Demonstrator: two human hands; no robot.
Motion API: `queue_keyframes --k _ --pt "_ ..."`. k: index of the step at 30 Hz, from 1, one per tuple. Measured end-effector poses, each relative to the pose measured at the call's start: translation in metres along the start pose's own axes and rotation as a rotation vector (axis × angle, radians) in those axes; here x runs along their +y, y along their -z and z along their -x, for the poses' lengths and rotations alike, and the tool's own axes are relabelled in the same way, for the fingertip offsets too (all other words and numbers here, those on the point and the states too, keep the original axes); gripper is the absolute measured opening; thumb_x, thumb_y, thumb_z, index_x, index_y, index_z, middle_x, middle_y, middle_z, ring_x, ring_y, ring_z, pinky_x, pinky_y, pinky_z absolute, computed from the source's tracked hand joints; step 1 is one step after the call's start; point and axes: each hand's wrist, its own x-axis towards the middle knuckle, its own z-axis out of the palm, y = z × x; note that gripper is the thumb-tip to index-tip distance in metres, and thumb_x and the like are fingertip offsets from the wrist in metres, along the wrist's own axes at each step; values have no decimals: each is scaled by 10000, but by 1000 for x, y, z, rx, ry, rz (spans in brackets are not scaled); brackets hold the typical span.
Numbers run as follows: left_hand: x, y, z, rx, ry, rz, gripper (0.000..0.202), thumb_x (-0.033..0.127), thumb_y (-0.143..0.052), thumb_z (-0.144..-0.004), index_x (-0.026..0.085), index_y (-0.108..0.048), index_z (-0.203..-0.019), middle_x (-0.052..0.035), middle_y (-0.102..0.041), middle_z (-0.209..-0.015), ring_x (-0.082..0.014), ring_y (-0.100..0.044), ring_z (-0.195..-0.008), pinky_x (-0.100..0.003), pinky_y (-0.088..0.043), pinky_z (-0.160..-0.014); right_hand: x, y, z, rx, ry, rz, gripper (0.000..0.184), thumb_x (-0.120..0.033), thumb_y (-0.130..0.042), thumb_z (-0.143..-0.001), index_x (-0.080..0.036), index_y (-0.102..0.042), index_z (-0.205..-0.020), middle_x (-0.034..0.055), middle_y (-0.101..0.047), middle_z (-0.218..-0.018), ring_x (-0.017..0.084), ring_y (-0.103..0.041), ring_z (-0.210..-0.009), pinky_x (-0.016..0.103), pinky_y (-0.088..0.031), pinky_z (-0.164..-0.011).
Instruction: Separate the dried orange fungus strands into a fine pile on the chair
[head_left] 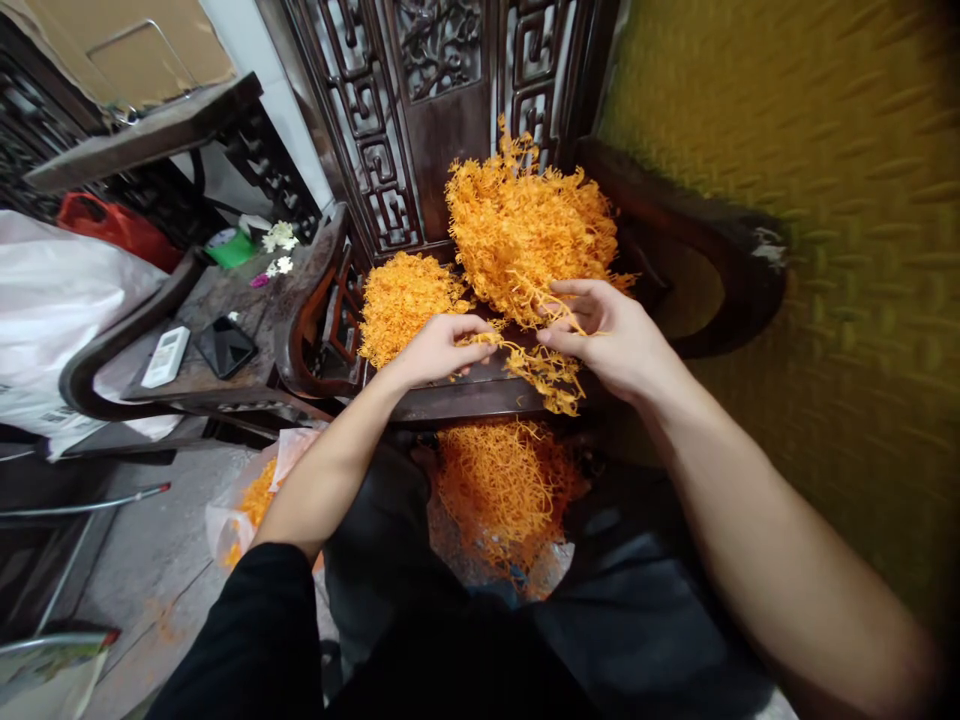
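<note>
On the dark carved wooden chair seat [457, 395] lie two heaps of orange stringy strands: a large loose heap [525, 225] at the back and a smaller denser pile [401, 300] to its left. My left hand [435, 348] is closed, pinching one end of a small tuft of strands [544, 370]. My right hand [607, 335] pinches strands at the front of the large heap, fingers curled. The tuft hangs over the seat's front edge. Below, between my knees, a clear bag holds more strands [499, 490].
A low wooden side table [225, 300] at left carries a white remote [166, 355], a black phone [225, 345] and small white flowers [279, 240]. Another bag with orange strands [251, 500] lies on the floor. A white sack [52, 300] is at far left; a yellow-green wall [825, 250] is at right.
</note>
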Motion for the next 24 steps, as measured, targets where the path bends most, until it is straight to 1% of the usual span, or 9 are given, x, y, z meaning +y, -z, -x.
queue_keyframes --k 2,4,8,12,15,17,19,22,24 --pt "0 2 0 22 -2 31 171 358 -693 -885 187 -701 -875 -18 -709 -770 -72 -576 -536 -218 -446 -527 -1 0 -3 -2 -83 -169 720 -236 -1007 -483 -226 -703 -1135 32 -701 -925 147 -613 -699 327 -561 -656" --pt "1 4 1 26 -2 66 198 378 -700 -893 185 -687 -853 -20 -706 -765 -68 -569 -522 -220 -438 -521 -4 -1 -2 -11 -113 -226 675 -252 -1026 -468 -217 -717 -1066 -6 -635 -775 125 -556 -625 286 -490 -552" --pt "3 4 1 11 8 171 246 407 -726 -886 181 -672 -805 -18 -700 -751 -65 -560 -518 -225 -447 -528 -11 -10 6 -82 -84 -130 446 -462 -986 -610 -199 -647 -730 -29 -512 -604 85 -404 -519 260 -310 -452" --pt "-2 1 -5 77 13 192 170 333 -698 -910 169 -697 -863 -18 -707 -755 -72 -561 -523 -242 -478 -566 -10 -18 12 -203 -43 -4 556 -529 -967 -621 -201 -519 -595 11 -628 -666 99 -467 -552 257 -349 -473" --pt "-4 1 -6 230 -56 -85 101 227 -689 -916 176 -739 -988 -55 -772 -909 -139 -691 -754 -312 -560 -771 -9 -18 12 -327 -66 15 582 -516 -964 -618 -210 -475 -548 35 -676 -674 139 -548 -595 279 -415 -513" --pt "0 -1 0 390 -166 -388 199 206 -764 -870 197 -750 -1068 -90 -771 -1146 -220 -694 -1082 -403 -529 -1000 -9 -17 10 -315 -62 -8 569 -496 -966 -617 -210 -478 -550 25 -660 -653 149 -570 -617 287 -442 -547" --pt "11 -5 10 579 -262 -613 313 221 -806 -852 214 -737 -1157 -114 -714 -1313 -275 -604 -1274 -454 -459 -1109 -10 -16 9 -234 -60 -30 469 -458 -976 -613 -204 -581 -625 4 -643 -660 130 -552 -608 281 -448 -562" --pt "28 -20 24 736 -309 -622 161 297 -702 -960 201 -736 -1084 -113 -745 -1153 -237 -656 -1116 -393 -502 -1010 -10 -16 8 -157 -70 -122 419 -407 -987 -610 -202 -744 -884 8 -693 -771 127 -576 -646 284 -489 -615" --pt "32 -32 27 639 -245 -475 207 386 -661 -991 193 -736 -986 -75 -760 -950 -178 -687 -880 -326 -537 -863 -8 -17 8 -193 -80 -218 469 -402 -987 -618 -207 -768 -985 26 -733 -865 142 -627 -717 293 -523 -678"
